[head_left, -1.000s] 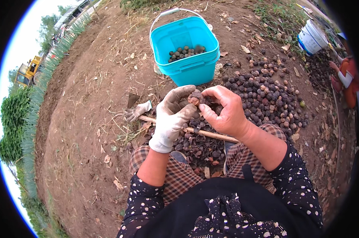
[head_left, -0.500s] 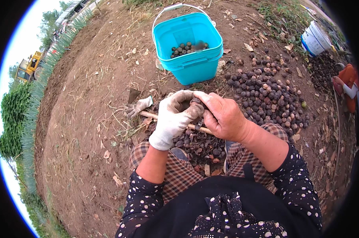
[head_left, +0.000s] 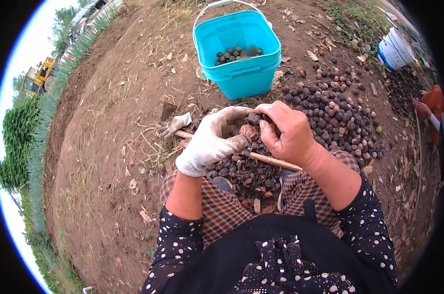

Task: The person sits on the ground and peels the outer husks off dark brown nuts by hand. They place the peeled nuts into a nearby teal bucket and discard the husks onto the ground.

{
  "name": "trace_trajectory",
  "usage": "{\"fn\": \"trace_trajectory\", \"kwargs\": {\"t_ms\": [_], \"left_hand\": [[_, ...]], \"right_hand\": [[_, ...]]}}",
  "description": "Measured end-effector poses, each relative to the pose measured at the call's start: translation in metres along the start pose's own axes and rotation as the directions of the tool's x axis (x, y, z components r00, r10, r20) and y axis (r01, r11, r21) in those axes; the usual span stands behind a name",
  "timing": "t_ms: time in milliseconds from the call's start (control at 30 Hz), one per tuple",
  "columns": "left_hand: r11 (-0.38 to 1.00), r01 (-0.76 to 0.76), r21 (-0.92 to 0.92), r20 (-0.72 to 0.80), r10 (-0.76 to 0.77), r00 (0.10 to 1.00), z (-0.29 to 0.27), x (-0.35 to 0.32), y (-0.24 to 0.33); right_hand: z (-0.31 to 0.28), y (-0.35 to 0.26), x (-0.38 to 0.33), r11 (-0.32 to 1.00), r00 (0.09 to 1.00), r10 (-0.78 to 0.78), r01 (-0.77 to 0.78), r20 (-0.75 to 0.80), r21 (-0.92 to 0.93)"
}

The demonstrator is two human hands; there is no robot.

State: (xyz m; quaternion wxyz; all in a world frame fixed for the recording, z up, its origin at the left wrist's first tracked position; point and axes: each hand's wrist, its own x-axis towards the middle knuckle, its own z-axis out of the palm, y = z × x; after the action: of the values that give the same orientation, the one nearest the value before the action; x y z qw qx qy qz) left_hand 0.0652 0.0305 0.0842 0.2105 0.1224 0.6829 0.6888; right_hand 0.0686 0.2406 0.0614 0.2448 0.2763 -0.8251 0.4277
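Note:
My left hand [head_left: 206, 146], in a soiled white glove, is closed around a light-brown walnut [head_left: 249, 131] that shows between thumb and fingers. Bare and close beside it, my right hand [head_left: 294, 136] pinches a dark piece of husk [head_left: 253, 118] just above the nut. Below both hands lies a heap of dark husk scraps [head_left: 249, 180], between my feet. A wooden handle [head_left: 273, 160] crosses over that heap. Beyond my hands stands a turquoise bucket [head_left: 244, 81] with several walnuts [head_left: 227, 56] at its bottom.
A large pile of dark-husked walnuts [head_left: 334, 117] spreads over the soil at the right. A loose glove [head_left: 177, 124] lies left of my gloved hand. At the far right are a white bucket [head_left: 397, 49] and another person's orange clothing [head_left: 433, 102]. A yellow machine [head_left: 39, 76] stands far left.
My hands have drawn slightly apart, and the pale walnut shell now shows. A piece of dark husk has come away in my right fingers. The view has shifted a little.

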Motion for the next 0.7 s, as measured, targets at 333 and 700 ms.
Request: {"fn": "trace_trajectory", "kwargs": {"t_ms": [333, 700], "left_hand": [[0.947, -0.167, -0.276, -0.196, 0.114, 0.974, -0.020, 0.019, -0.027], [0.925, -0.319, 0.207, -0.443, 0.379, 0.813, -0.042, 0.136, 0.042]], "right_hand": [[0.004, 0.008, -0.009, 0.653, 0.765, 0.489, -0.639, 0.419, 0.406], [-0.001, 0.050, 0.009, -0.312, 0.547, 0.618, -0.488, 0.564, 0.815]]}}
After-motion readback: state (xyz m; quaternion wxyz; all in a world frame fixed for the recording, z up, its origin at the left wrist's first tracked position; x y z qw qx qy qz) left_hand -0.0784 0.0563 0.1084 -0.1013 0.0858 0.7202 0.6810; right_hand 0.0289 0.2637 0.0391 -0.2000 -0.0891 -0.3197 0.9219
